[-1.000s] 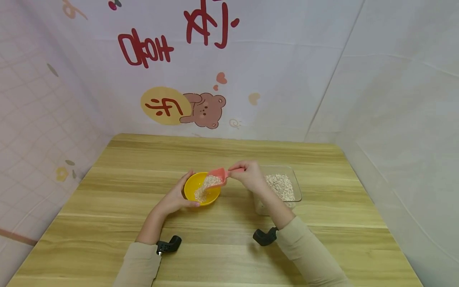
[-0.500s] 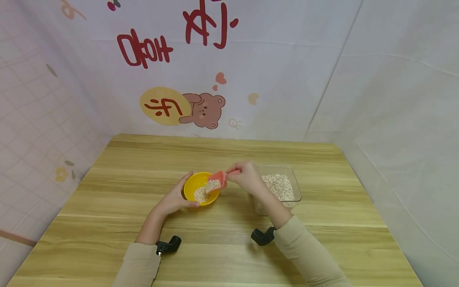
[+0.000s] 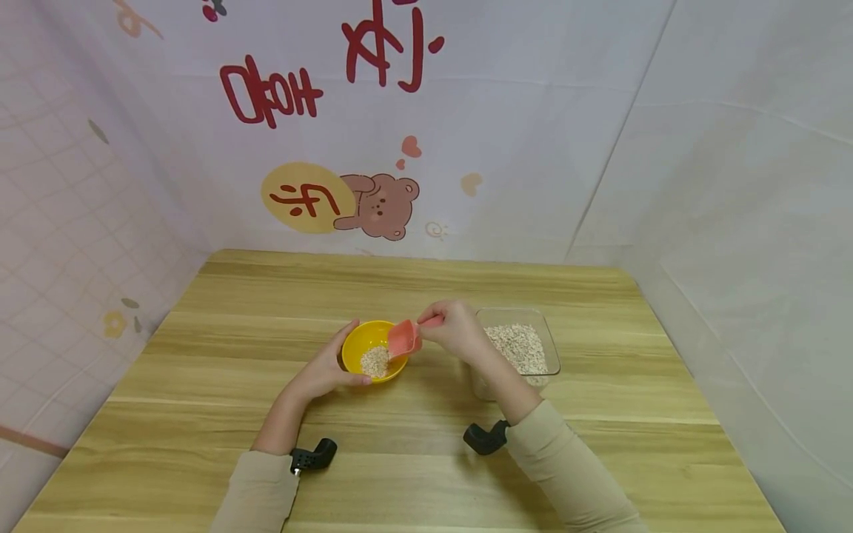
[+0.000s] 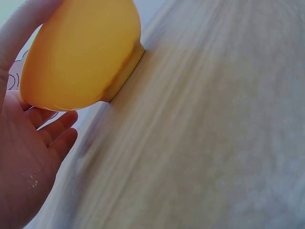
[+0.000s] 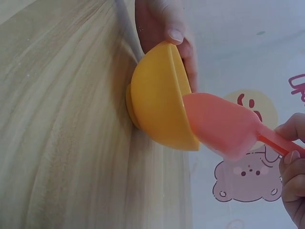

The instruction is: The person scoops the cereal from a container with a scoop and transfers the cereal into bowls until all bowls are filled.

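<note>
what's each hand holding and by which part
The right hand holds the scoop by its handle; the left hand holds the bowl around its outer side.

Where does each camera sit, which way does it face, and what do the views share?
Head: worn on the head, facing forward and down at the table, yellow bowl, pink scoop and clear container; left hand, right hand and sleeves show.
Left wrist: on that wrist, facing the bowl's outside and table; part of the left hand shows.
Right wrist: on that wrist, facing the scoop and bowl; part of each hand shows.
Both wrist views share the bowl and left hand.
</note>
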A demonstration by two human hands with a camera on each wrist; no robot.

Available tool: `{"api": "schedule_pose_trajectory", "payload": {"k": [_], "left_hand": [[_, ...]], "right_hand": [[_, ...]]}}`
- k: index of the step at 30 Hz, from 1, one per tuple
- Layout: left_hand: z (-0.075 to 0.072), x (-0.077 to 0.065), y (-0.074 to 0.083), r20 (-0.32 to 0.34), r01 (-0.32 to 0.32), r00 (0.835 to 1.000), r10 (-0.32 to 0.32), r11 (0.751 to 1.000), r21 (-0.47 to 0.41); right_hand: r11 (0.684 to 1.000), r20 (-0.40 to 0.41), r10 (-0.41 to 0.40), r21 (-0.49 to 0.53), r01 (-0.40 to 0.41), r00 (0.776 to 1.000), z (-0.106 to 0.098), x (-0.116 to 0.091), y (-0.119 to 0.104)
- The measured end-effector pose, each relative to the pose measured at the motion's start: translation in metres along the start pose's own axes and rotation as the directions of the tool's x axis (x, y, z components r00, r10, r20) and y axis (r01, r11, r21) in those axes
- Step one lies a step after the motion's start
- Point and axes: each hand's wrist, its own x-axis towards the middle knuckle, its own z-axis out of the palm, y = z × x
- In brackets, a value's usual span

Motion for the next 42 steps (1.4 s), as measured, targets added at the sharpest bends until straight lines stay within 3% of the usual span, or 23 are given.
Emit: {"api": "schedule_pose_trajectory", "payload": {"k": [9, 23, 25, 33, 42], "left_hand": [[0.0, -0.001, 0.003, -0.005, 0.008, 1.0, -0.008, 1.0, 0.002], [0.0, 0.0, 0.002, 0.005, 0.007, 1.0, -0.007, 1.0, -0.008], [-0.001, 0.0, -0.001, 0.005, 0.0, 1.0, 0.0, 1.0, -0.005], [0.001, 0.012, -0.033, -0.012, -0.025, 1.0, 0.025, 0.999, -0.028], [0.0, 0.013, -0.031, -0.036, -0.038, 0.999, 0.037, 0.999, -0.019]], "right_hand": [[0.999, 0.005, -0.031, -0.03, 0.031, 1.0, -0.002, 0.0, -0.007], [0.999, -0.037, 0.003, 0.049, -0.001, 0.999, -0.006, -0.005, 0.001], [0.998, -0.046, 0.011, 0.07, -0.007, 0.999, -0.006, -0.006, 0.004], [0.988, -0.055, 0.033, 0.15, -0.024, 0.998, -0.011, -0.009, 0.008], [0.977, -0.096, 0.061, 0.207, -0.04, 0.994, -0.019, -0.014, 0.011]]}}
